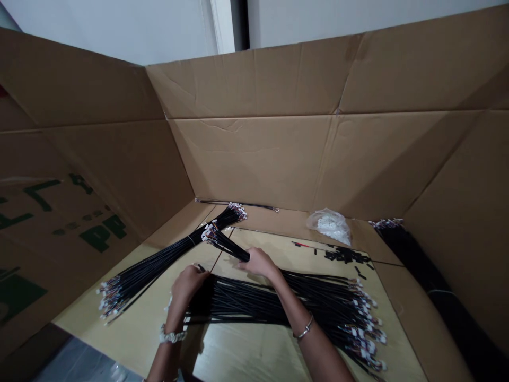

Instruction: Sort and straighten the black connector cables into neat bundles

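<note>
At left on the counter (234,353), a tied cable bundle (167,257) slanting toward the far edge; next, the left hand (189,284), fingertips drawn together by the left ends of the loose cable pile (246,302), exactly what between them impossible to tell. Then the small cable bunch (229,246), apparently raised between bundle and pile, wrapped firmly by the right hand (258,262), the nearer of the two, long axis running from that grip away and leftward, connector end beside the tied bundle, contact unclear. Farther right, the pile's white connectors (368,347).
</note>
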Action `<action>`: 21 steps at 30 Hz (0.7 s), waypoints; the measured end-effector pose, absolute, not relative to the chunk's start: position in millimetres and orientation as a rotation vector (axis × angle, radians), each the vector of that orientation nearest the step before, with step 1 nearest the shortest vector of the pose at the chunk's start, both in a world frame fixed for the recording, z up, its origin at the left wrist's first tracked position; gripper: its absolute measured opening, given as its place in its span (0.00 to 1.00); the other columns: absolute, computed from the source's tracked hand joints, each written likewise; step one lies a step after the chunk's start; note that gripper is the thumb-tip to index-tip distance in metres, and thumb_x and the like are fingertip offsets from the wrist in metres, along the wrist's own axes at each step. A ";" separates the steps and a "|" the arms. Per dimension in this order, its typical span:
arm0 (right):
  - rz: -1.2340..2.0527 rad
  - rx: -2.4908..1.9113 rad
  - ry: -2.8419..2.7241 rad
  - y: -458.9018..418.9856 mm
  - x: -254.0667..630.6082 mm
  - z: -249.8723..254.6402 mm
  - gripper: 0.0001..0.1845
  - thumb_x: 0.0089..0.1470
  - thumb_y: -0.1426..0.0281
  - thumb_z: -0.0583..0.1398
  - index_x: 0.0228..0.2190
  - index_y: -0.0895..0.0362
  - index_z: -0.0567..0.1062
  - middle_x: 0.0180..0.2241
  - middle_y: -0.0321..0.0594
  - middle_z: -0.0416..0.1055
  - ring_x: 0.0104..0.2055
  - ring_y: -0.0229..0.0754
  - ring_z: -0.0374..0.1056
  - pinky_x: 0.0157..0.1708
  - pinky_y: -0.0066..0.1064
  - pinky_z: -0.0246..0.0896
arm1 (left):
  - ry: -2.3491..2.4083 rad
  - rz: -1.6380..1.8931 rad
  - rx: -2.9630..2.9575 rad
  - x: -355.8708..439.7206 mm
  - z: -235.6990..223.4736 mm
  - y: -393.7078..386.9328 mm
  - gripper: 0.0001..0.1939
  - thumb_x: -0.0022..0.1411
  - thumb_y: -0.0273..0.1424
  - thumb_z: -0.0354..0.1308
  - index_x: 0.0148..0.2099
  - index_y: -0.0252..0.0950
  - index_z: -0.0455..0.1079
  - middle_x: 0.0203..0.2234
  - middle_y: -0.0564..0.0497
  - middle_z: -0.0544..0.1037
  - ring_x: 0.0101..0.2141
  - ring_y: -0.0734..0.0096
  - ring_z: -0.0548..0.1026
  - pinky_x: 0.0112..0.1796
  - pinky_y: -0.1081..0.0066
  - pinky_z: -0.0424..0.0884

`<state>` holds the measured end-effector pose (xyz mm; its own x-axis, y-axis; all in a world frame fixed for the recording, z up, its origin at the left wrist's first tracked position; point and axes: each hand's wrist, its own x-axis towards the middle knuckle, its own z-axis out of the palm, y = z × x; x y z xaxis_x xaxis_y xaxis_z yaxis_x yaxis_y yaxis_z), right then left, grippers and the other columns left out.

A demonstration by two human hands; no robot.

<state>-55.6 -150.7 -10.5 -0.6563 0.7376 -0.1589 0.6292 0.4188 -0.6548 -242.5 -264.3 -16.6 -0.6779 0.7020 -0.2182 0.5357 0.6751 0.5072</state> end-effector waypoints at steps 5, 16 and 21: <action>1.042 -1.235 -2.501 -151.3 -55.4 -9.0 0.13 0.47 0.63 0.66 0.35 0.56 0.82 0.35 0.42 0.80 0.36 0.45 0.73 0.29 0.27 0.56 | 2.004 1.213 0.930 -229.9 -22.0 -268.3 0.18 0.42 0.48 0.60 0.21 0.39 0.63 0.11 0.54 0.69 0.14 0.71 0.65 0.19 0.73 0.57; 1.194 -1.133 -2.398 -148.3 -56.3 -16.4 0.20 0.50 0.54 0.62 0.30 0.59 0.81 0.27 0.39 0.75 0.31 0.42 0.69 0.28 0.26 0.55 | 1.577 1.589 0.958 -192.6 -13.9 -243.3 0.22 0.48 0.51 0.60 0.30 0.39 0.60 0.15 0.57 0.71 0.17 0.72 0.69 0.19 0.75 0.59; 1.475 -1.020 -2.264 -146.9 -55.0 -19.3 0.24 0.52 0.50 0.59 0.29 0.60 0.79 0.20 0.34 0.68 0.27 0.39 0.64 0.28 0.26 0.57 | 1.505 1.693 0.989 -190.0 -19.1 -234.5 0.19 0.51 0.48 0.60 0.32 0.39 0.59 0.15 0.58 0.71 0.18 0.72 0.69 0.20 0.75 0.60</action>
<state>-55.0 -146.9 -19.3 -0.7225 0.6729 -0.1588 0.4170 0.2409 -0.8764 -190.0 -234.5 -19.1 -0.4986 0.8597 0.1108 0.0093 -0.1225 0.9924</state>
